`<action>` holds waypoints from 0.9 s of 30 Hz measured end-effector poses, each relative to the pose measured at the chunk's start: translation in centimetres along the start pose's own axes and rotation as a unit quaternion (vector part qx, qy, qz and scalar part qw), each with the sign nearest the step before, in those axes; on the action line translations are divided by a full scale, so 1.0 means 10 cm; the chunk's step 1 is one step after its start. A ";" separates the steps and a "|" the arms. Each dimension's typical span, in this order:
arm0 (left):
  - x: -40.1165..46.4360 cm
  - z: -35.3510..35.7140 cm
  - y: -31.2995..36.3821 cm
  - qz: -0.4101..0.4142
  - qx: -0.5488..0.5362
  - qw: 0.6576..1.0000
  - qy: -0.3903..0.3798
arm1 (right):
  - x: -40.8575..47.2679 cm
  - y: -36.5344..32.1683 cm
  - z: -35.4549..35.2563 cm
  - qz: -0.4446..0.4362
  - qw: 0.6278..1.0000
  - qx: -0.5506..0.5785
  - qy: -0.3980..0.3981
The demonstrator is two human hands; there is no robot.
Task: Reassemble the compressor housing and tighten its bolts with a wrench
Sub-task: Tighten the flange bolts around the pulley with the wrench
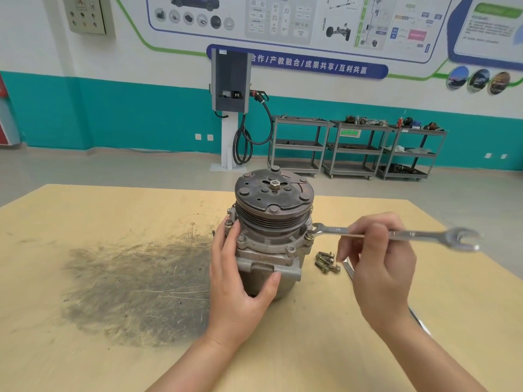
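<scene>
The wooden table [85, 321] is pale and flat, with a large dark grey smear of scratched grime to the left of the compressor. The compressor [268, 250] stands upright near the middle of the table, its long axis vertical. Its lower body is dull cast grey metal, roughly cylindrical, and on top sits a round grooved pulley with a rusty brown clutch plate [273, 189] facing up, a small nut in its centre. A flange with bolt heads runs around the housing below the pulley.

The left hand [240, 281] holds the compressor on its left side: the fingers are curled around the housing and the thumb presses on the front of it.

To the right of the compressor, the right hand [379, 267] pinches the shaft of a shiny steel combination wrench [396, 236] between its fingers. The wrench lies almost horizontal, pointing left to right; its ring end sits at a bolt [309, 237] on the right side of the flange, and its open end points away to the right.

Just right of the compressor base, a few loose yellowish bolts [327, 261] lie in a small heap on the table.
</scene>
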State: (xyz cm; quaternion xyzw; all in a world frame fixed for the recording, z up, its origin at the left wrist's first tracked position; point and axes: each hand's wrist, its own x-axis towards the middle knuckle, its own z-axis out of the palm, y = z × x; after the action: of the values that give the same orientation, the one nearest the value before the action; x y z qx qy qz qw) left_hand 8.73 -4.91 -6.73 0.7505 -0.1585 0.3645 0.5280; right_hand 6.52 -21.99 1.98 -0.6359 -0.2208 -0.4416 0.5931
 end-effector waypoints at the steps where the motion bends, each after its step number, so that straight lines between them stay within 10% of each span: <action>1: 0.00 0.00 0.00 0.000 0.001 1.000 -0.001 | 0.04 0.00 -0.01 0.052 0.998 0.026 0.004; 11: 0.00 -0.01 0.00 0.004 -0.002 1.000 0.001 | 0.27 0.32 -0.10 0.426 0.867 0.253 -0.046; 27: 0.02 0.01 -0.03 0.008 -0.010 1.000 0.008 | 0.60 0.41 -0.05 0.490 0.828 0.216 -0.163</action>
State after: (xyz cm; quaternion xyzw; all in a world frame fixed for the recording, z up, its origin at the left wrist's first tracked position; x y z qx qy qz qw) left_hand 9.09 -4.89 -6.81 0.7408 -0.1638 0.3737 0.5336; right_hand 12.76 -24.79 4.57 -0.5787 -0.0634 0.0764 0.8094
